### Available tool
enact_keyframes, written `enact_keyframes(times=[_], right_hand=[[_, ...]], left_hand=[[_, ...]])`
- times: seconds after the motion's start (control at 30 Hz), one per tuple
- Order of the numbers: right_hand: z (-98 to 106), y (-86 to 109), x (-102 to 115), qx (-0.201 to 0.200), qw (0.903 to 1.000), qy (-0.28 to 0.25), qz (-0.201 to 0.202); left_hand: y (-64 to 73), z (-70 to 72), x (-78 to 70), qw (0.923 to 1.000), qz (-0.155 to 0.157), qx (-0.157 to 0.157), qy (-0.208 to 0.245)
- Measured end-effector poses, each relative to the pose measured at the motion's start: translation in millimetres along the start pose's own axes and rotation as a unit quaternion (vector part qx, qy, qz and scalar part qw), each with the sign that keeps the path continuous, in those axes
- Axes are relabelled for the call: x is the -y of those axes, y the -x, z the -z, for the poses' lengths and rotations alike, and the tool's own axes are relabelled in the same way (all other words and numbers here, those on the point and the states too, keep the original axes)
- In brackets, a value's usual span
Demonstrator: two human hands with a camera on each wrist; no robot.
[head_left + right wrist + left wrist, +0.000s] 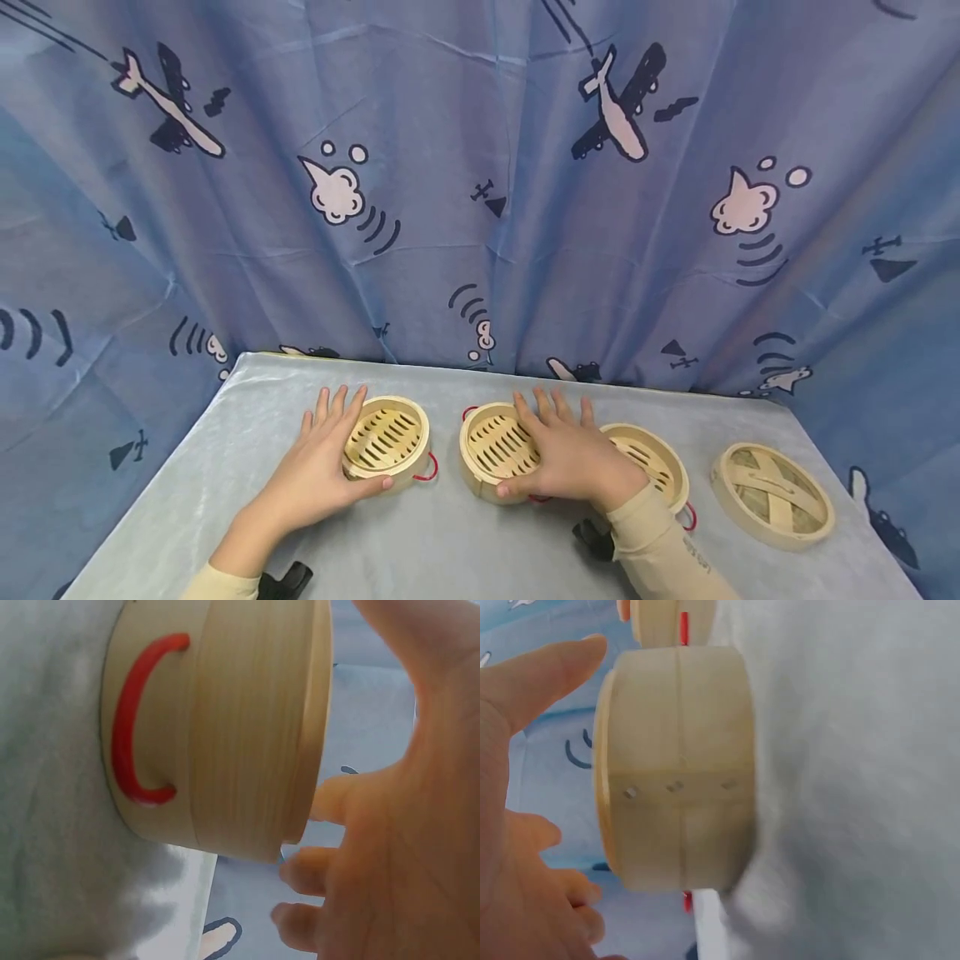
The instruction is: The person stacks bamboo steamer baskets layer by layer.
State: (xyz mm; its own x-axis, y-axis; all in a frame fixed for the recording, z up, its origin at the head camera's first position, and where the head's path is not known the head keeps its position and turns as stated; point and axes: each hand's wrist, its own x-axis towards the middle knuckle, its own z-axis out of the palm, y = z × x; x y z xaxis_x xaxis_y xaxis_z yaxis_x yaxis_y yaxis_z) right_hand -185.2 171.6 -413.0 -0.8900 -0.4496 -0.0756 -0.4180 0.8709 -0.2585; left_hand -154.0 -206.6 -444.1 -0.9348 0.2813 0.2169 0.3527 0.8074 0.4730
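Two round bamboo steamer baskets stand upright on the table before me, slatted bases showing inside. My left hand [318, 467] spreads over the near-left side of the left steamer basket [392, 442], its fingers straight and the thumb across the near rim. In the left wrist view, that thumb [547, 679] is held off the basket's wall [679, 735]. My right hand [562, 450] reaches over the right edge of the middle steamer basket [495, 442] with extended fingers. From the right wrist, the basket wall [251, 727] and its red handle [127, 727] show, fingertips right at the rim.
A third steamer basket [670, 454] lies right of my right hand, partly hidden by the forearm. Farther right is a woven bamboo lid [780, 500]. A grey cloth covers the table [465, 550]; a blue patterned curtain [450, 208] hangs behind it.
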Motion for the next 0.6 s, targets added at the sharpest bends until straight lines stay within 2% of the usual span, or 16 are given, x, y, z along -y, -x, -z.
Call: enact_keyframes(times=[0.17,0.43,0.6], right_hand=[[-1.4,-1.0,0.6,0.014,0.9999,-0.007,0.0],[-6.9,-2.4,0.1,0.024,0.9996,-0.015,0.003],[-10.7,-4.5,1.9,0.017,0.9982,-0.054,-0.018]], left_hand=[[6.4,-4.9,10.8,0.9997,0.001,-0.012,0.019],[12.5,-10.4,19.3,0.998,0.033,-0.042,0.034],[12.0,-13.7,23.4,0.995,0.023,-0.068,0.069]])
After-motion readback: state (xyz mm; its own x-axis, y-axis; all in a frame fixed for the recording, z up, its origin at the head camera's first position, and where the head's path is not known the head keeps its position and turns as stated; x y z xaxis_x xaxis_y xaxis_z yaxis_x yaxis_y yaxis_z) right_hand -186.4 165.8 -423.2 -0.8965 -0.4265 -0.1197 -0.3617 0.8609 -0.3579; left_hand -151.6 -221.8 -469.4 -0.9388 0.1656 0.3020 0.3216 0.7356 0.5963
